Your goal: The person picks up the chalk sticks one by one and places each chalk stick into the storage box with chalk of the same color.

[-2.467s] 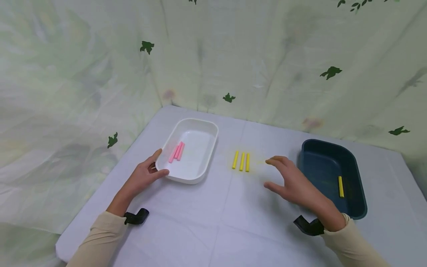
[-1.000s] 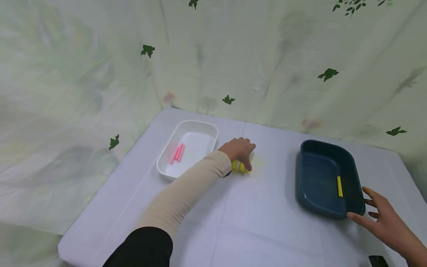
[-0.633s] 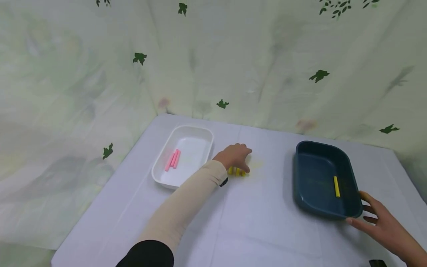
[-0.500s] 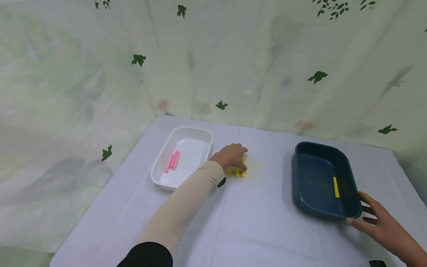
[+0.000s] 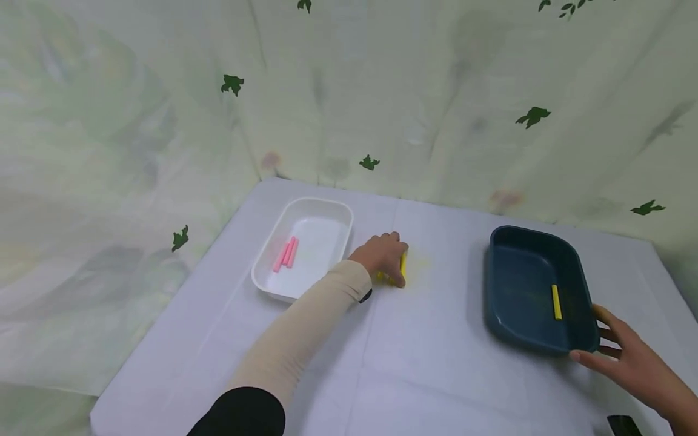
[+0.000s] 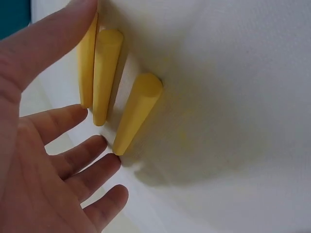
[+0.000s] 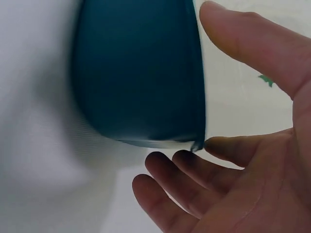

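My left hand [image 5: 380, 254] reaches over three yellow chalk sticks on the white-covered table. Its thumb and index finger pinch the rightmost chalk stick [image 5: 404, 264] by its two ends, while the other fingers stay spread. In the left wrist view, a middle stick [image 6: 106, 77] and an outer stick [image 6: 138, 111] lie beside the pinched one, the fingertips close to their ends. Far to the right, my right hand [image 5: 627, 357] touches the near right corner of a dark blue tray [image 5: 518, 309] with thumb and index finger, fingers relaxed. One yellow chalk stick [image 5: 556, 301] lies in that tray.
A white tray [image 5: 324, 236] stands at the left with three pink chalk sticks [image 5: 286, 253] in it, partly behind my left forearm. Yellow dust marks the cloth beside the chalk. A leaf-patterned curtain [image 5: 436, 109] hangs behind the table.
My left hand has gone from the white tray to the yellow chalk and now closes on the rightmost stick. My right hand has moved from mid-table to the blue tray's corner.
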`<state>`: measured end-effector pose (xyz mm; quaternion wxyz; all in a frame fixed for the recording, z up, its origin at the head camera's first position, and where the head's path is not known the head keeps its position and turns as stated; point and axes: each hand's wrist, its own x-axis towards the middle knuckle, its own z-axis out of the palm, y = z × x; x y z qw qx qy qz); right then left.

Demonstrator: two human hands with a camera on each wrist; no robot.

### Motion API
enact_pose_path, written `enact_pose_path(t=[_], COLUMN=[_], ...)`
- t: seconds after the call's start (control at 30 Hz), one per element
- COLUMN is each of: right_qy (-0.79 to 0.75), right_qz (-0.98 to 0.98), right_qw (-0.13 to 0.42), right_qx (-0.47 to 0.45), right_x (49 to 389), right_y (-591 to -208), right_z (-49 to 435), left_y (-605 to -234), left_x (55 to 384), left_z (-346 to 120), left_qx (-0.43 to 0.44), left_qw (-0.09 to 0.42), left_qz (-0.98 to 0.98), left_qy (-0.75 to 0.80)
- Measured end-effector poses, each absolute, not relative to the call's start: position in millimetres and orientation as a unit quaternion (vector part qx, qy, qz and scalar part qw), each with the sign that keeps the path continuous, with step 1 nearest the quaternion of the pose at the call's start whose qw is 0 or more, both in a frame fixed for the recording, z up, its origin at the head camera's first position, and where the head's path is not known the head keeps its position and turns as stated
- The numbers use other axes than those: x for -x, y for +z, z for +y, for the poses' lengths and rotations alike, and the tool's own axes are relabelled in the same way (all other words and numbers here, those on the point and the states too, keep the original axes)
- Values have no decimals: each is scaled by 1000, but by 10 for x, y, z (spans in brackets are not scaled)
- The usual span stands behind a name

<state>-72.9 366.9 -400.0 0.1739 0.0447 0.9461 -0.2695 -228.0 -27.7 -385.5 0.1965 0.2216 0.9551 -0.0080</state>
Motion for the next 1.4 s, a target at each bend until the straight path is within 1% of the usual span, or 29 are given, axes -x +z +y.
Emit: enact_pose_path(t=[0.13, 0.2, 0.33, 0.6, 0.7, 1.03, 1.4], right_qy=[-268, -272, -280, -316, -338, -347, -350], right_qz=[940, 937, 938, 940, 935, 933, 932], right_qw=[200, 205, 192, 118, 101, 89, 93], right_qx=[-69, -74, -65, -45, -33, -14, -15], right_x=[715, 706, 710, 693, 677, 644, 631], right_y=[-4026, -4033, -4041, -4117, -4156, -4176, -4176], right_z=[3687, 3692, 3687, 3683, 3671, 3693, 3686], left_y=[-3889, -3898, -3905, -3884, -3883, -3896, -3877], left_x=[2245, 2240, 2260, 2345, 2374, 2463, 2521], left_z=[-258, -252, -263, -293, -300, -246, -216], left_qx=[-223, -223, -217, -214, -207, -222, -213], left_qw=[195, 195, 196, 192, 196, 179, 180], left_qz=[955, 955, 956, 957, 957, 948, 940], left_qy=[-13, -12, -2, 24, 51, 143, 196])
